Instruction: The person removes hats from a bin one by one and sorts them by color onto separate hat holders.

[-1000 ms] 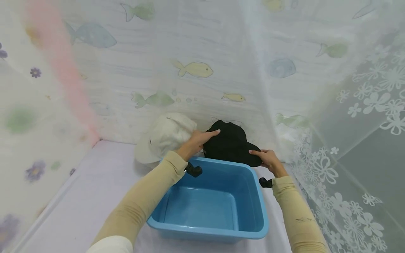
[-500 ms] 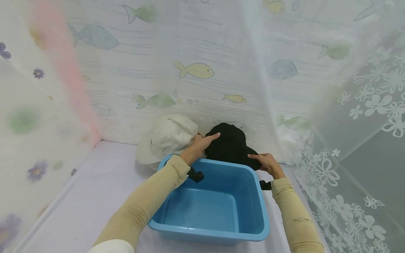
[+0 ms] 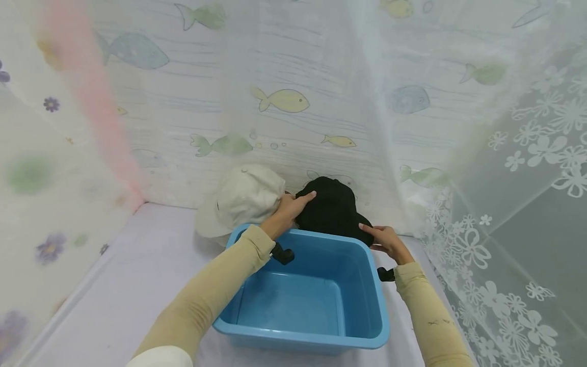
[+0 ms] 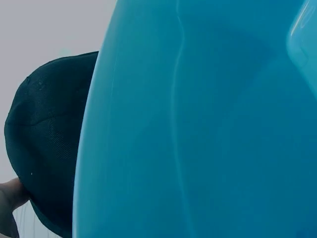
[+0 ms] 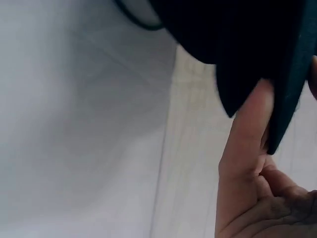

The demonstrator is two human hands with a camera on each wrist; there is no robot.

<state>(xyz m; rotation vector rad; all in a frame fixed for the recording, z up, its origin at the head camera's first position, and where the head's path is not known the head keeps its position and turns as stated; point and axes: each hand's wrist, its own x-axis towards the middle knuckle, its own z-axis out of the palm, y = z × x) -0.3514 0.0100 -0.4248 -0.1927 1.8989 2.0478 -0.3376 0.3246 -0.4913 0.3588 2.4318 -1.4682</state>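
A black cap [image 3: 329, 214] stands behind the blue tub, its brim pointing right. On the crown's left side my left hand [image 3: 289, 210] holds it, thumb laid across the fabric. My right hand [image 3: 389, 242] pinches the brim at its tip; the right wrist view shows fingers [image 5: 247, 131] on both sides of the brim [image 5: 290, 94]. A white cap [image 3: 249, 196] sits just left of my left hand, partly covered by it. In the left wrist view the tub's wall [image 4: 198, 124] hides part of the black cap [image 4: 47, 134].
The blue rectangular tub [image 3: 302, 337] stands in front of both caps, with my left forearm crossing its left rim. A white cloth [image 3: 151, 255] lies beneath. Fish-patterned curtain [image 3: 293, 61] hangs close behind the caps; floral lace [image 3: 490, 300] hangs to the right.
The black cap's brim, with my right hand on it, has shifted slightly left and down. My left hand has kept its hold with little movement. The white cap and tub stay put.
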